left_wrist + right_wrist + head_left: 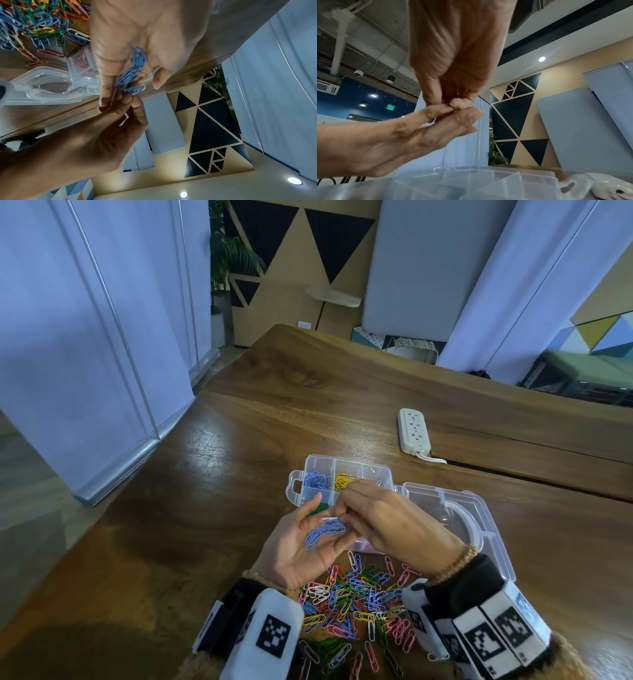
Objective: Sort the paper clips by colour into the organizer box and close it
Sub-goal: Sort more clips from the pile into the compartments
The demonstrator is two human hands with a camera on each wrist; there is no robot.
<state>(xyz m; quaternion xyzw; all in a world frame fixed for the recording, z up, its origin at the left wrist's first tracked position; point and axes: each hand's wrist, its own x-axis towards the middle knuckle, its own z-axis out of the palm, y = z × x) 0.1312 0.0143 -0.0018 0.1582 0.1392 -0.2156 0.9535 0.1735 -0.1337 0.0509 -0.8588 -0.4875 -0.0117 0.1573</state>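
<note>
The clips are the usual plastic-coated kind, all mixed up: blue, green, yellow, pink, orange, white. They're lying in a loose heap on the worktop, right in front of the box and between the two wrists.

The box is clear plastic with dividers, sitting open, and its lid is lying flat to the right. The far-left compartment is holding blue clips, and the one next to it is holding yellow clips. There's something green in a nearer compartment, peeking out behind the left hand, and the left wrist view is showing pink ones in a near corner (the rest is hidden by the hands).

The left hand is hovering palm-up over the near edge of the box, its fingers loosely extended and cradling a small bunch of blue clips across palm and fingers. The right hand is coming in from the right, its fingers bunched together and pinching at the clips on the left fingers; the left wrist view is showing a pale clip caught in that pinch, though I can't tell how many it's got.

A white power strip is sitting further back on the worktop.
</note>
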